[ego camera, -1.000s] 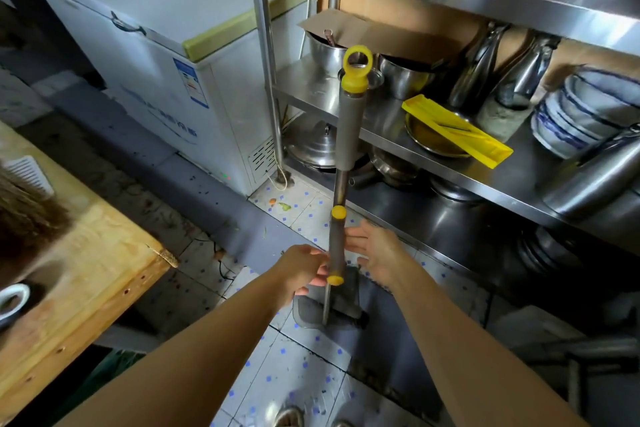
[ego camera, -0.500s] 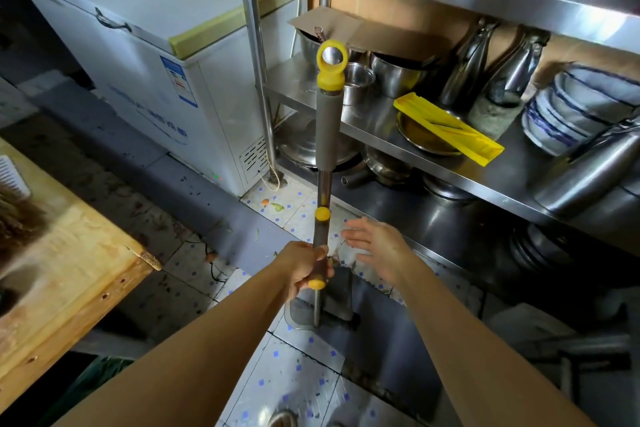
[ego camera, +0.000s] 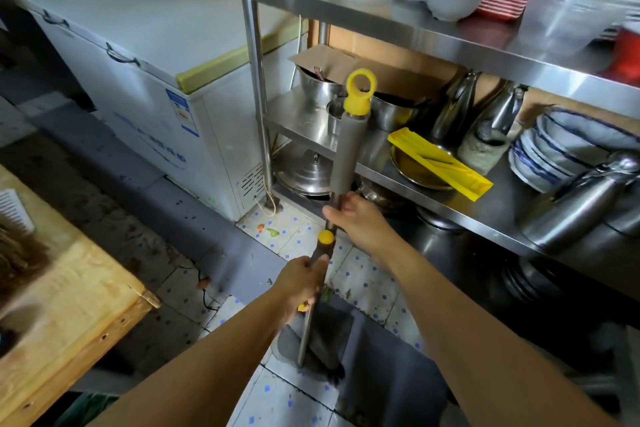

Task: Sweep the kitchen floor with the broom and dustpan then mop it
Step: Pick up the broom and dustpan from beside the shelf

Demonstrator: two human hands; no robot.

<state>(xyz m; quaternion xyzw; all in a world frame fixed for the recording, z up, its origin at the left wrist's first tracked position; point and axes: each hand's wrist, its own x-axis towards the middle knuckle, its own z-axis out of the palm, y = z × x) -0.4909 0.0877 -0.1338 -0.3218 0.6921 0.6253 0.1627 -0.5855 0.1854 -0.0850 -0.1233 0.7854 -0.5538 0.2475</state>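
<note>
Both grips are wrapped around the mop handle: the left hand curls round the lower shaft beneath the yellow collar, the right hand grasps it just under the grey foam sleeve. The mop stands nearly upright, its grey head on the tiled floor at 6 o'clock. The chest freezer sits at 10 o'clock, the steel shelf at 3.

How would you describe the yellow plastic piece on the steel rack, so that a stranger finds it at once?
Start at the white chest freezer and move right to the steel rack. On its middle shelf, right of the mop handle, a long flat yellow tray lies slanted across a brass-coloured dish. Everything beside it is steel or blue-rimmed crockery; it alone is bright yellow plastic.
</note>
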